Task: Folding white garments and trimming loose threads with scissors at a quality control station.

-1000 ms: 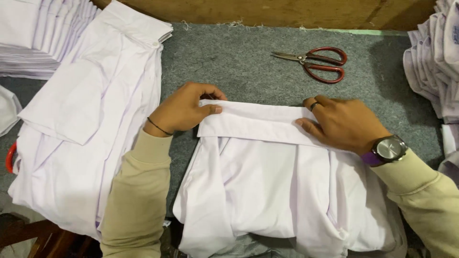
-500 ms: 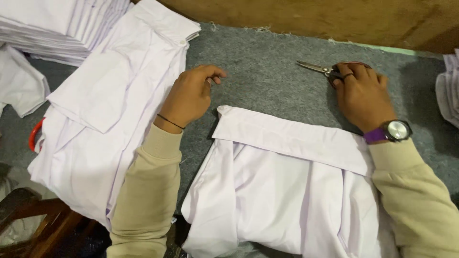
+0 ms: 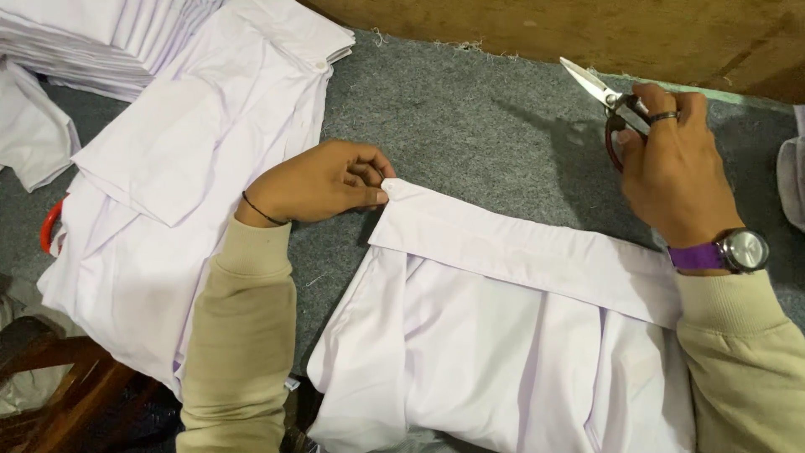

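Observation:
A white shirt lies on the grey felt table, its folded collar band running across the top. My left hand pinches the band's left corner, where a small button sits. My right hand, with a ring and a purple-strapped watch, is lifted above the band's right end. It grips red-handled scissors whose blades are slightly apart and point up-left over the felt.
A stack of white shirts lies at the left, with more folded ones behind it. A wooden wall borders the felt at the back. A red object pokes out at the far left; wooden furniture sits below.
My right hand has picked the scissors up off the felt and raised them. My left hand has moved from the bare felt onto the collar band's left corner.

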